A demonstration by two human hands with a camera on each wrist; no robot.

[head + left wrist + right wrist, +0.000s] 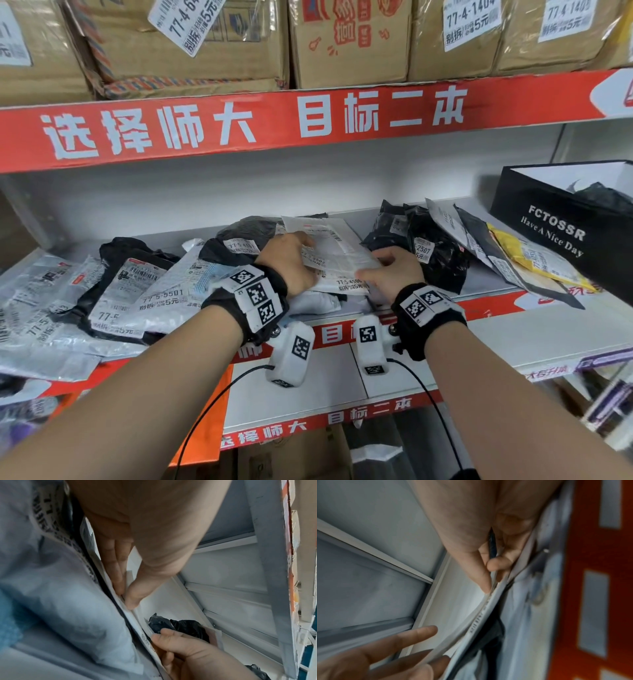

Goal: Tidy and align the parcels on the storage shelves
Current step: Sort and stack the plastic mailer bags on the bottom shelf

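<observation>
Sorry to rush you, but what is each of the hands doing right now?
Left hand: grips the left edge of the flat white parcel, thumb on top.
Right hand: pinches the same parcel's right edge.

My forearms are bare; each wrist wears a black band [428, 317] with white square-code tags, a white camera pod [291, 353] hanging beneath, a thin black cable [212, 404] trailing off

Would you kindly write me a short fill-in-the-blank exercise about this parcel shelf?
1. Both hands hold a flat ____ parcel.
2. The box printed "Have A Nice Day" is coloured ____.
3. That box stands at the shelf's ____ end.
4. The upper shelf holds ____ boxes.

Missing words: white; black; right; cardboard
</observation>
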